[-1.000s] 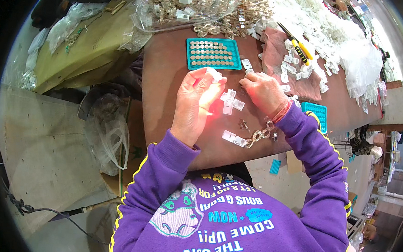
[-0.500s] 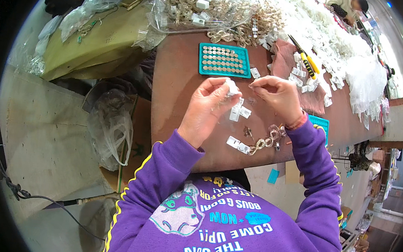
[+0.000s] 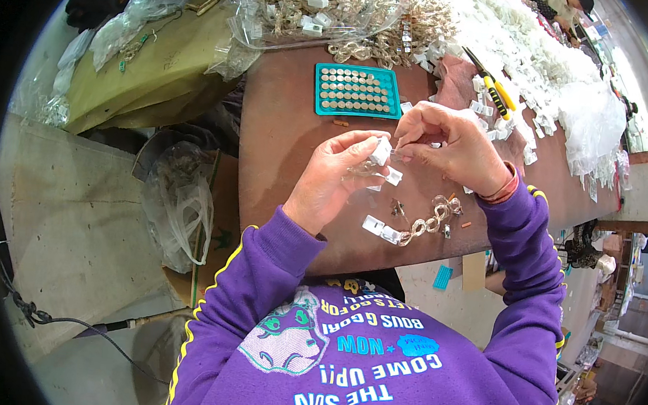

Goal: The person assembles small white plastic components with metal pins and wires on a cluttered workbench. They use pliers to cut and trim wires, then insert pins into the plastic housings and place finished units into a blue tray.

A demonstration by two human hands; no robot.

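Observation:
My left hand [image 3: 335,172] is closed, pinching a small white plastic case [image 3: 380,151] between thumb and fingertips. Close beside it, my right hand [image 3: 450,145] has its thumb and forefinger pressed together at the case's edge; a thin clear thing seems to lie there, too small to name. Below the hands on the brown table lie white cases [image 3: 382,229] joined to a coiled tan wire bundle [image 3: 423,226]. Another loose white case [image 3: 393,176] shows just under my left fingers. Beyond my hands sits a teal tray [image 3: 355,114] with rows of silver button cells [image 3: 355,91].
Yellow-black pliers [image 3: 498,98] rest on a reddish cloth [image 3: 450,82] at the right. A heap of white pieces [image 3: 523,47] covers the far right; a clear bag [image 3: 245,31] with wire bundles and cases lies at the far side. A person [image 3: 566,9] is at the far right corner.
My right hand has moved left and come up to the white case in my left hand. The view has shifted slightly.

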